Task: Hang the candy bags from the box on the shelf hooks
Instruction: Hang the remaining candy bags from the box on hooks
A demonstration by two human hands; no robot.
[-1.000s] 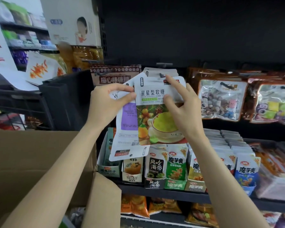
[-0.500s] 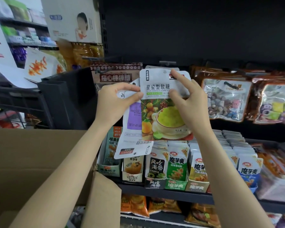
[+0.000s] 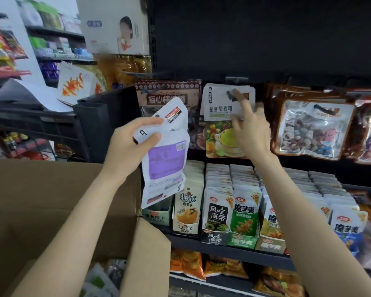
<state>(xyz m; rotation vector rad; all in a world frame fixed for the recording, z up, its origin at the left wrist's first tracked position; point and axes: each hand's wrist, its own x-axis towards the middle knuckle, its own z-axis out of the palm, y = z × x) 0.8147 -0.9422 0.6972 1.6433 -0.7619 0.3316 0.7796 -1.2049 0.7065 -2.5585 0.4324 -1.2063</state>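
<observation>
Head view: with one star gummy bag on the shelf hook under the right hand's spread fingers, the left hand pinching spare candy bags should present one hole-first, squarely.

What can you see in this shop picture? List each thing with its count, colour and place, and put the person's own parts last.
Hanging candy bag: one at front, white with green cup picture, on centre hook.
Held candy bags: count unclear, white with purple panel, in left hand.
Cardboard box: one, brown, lower left.
Stone candy bag: one, brown and clear, hanging right.
Lollipop bag: one, brown, hanging left of centre.
Left hand: grips held bags.
Right hand: fingers spread by hanging bag.
</observation>
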